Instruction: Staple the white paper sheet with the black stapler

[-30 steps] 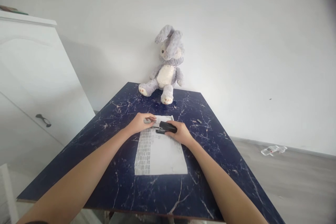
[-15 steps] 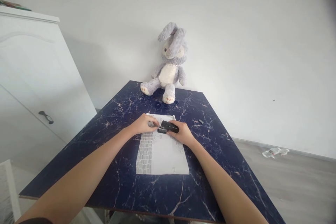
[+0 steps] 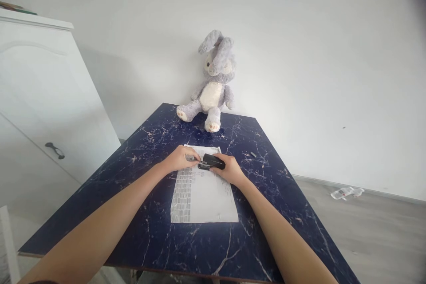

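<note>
A black stapler (image 3: 214, 161) lies sideways over the upper part of a printed paper sheet (image 3: 213, 202), its front end pointing left. My right hand (image 3: 232, 169) is wrapped round the stapler's right end. At the stapler's left end, the fingers of my left hand (image 3: 183, 159) are pinched together above the paper. Something small and greyish shows at those fingertips, too small to make out. The sheet lies flat on the dark blue marbled table (image 3: 186, 248).
A grey plush rabbit (image 3: 213, 93) sits at the table's far edge against the wall. A small dark piece (image 3: 253, 154) lies right of the stapler. White cabinet (image 3: 43, 97) stands at the left; a clear plastic bottle (image 3: 346, 193) is on the floor at the right.
The whole view has shifted slightly. Both hands and the stapler keep nearly the same place over the paper.
</note>
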`<action>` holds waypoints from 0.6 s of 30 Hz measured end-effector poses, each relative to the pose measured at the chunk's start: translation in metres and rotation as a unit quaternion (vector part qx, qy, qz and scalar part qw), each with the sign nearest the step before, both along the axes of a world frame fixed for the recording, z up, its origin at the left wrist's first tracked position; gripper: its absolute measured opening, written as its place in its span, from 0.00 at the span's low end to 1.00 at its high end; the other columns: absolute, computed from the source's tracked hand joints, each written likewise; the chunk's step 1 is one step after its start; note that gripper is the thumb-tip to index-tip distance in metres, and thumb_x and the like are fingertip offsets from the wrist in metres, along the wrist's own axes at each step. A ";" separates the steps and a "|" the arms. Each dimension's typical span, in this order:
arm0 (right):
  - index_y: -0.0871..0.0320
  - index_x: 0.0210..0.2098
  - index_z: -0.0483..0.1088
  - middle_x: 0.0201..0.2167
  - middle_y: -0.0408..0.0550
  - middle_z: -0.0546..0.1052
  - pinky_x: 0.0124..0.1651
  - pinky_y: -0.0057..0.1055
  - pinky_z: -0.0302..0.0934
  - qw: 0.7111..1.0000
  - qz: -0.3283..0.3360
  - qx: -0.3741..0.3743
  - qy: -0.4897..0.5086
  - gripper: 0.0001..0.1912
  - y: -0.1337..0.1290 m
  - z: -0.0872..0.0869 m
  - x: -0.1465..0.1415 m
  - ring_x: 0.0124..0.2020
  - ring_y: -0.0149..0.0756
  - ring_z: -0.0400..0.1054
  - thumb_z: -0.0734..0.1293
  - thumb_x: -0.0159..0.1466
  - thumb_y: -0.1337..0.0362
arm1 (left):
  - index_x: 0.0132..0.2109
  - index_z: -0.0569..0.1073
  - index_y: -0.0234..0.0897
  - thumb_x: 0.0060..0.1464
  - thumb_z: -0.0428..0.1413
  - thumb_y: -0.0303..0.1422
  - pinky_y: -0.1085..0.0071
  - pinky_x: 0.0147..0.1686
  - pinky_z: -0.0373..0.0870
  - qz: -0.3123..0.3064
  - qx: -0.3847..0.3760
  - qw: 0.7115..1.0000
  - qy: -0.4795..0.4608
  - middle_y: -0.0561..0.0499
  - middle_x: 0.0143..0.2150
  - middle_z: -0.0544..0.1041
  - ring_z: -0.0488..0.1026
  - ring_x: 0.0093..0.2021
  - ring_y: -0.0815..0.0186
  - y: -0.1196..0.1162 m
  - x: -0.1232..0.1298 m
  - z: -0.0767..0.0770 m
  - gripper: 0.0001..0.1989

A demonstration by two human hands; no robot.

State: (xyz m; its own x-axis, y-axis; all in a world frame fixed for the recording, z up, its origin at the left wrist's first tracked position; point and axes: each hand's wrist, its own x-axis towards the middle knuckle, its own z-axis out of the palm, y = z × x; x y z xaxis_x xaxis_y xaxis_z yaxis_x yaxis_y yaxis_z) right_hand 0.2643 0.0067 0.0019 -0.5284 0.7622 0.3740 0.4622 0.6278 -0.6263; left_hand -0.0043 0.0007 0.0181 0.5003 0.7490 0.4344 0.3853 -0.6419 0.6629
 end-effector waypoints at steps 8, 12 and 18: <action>0.53 0.50 0.74 0.43 0.46 0.81 0.47 0.36 0.67 1.000 -0.005 0.007 -0.005 0.20 0.001 -0.001 0.001 0.42 0.43 0.76 0.74 0.59 0.62 | 0.42 0.83 0.37 0.52 0.66 0.41 0.63 0.43 0.75 0.106 -0.161 0.949 -0.249 0.44 0.38 0.83 0.80 0.39 0.58 0.016 0.003 -0.018 0.14; 0.53 0.50 0.74 0.43 0.47 0.81 0.46 0.36 0.67 1.000 -0.005 0.006 -0.009 0.19 0.001 -0.001 0.001 0.41 0.43 0.77 0.74 0.59 0.61 | 0.43 0.82 0.34 0.50 0.68 0.35 0.64 0.43 0.76 0.125 -0.282 0.851 -0.425 0.43 0.41 0.82 0.79 0.41 0.60 0.028 -0.009 -0.026 0.14; 0.53 0.49 0.74 0.43 0.47 0.81 0.47 0.36 0.67 1.000 -0.002 0.004 -0.008 0.18 0.000 0.000 0.001 0.42 0.42 0.76 0.74 0.60 0.62 | 0.46 0.81 0.33 0.51 0.67 0.28 0.62 0.51 0.76 0.115 -0.335 0.790 -0.501 0.41 0.48 0.81 0.79 0.48 0.59 0.033 -0.019 -0.024 0.14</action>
State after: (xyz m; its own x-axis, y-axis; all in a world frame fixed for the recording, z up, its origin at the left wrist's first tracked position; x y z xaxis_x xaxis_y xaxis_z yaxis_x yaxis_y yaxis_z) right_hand 0.2649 0.0071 0.0020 -0.5306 0.7617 0.3717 0.4744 0.6304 -0.6145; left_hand -0.0231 0.0333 -0.0061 -0.0257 0.9997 -0.0057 -0.4918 -0.0076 0.8707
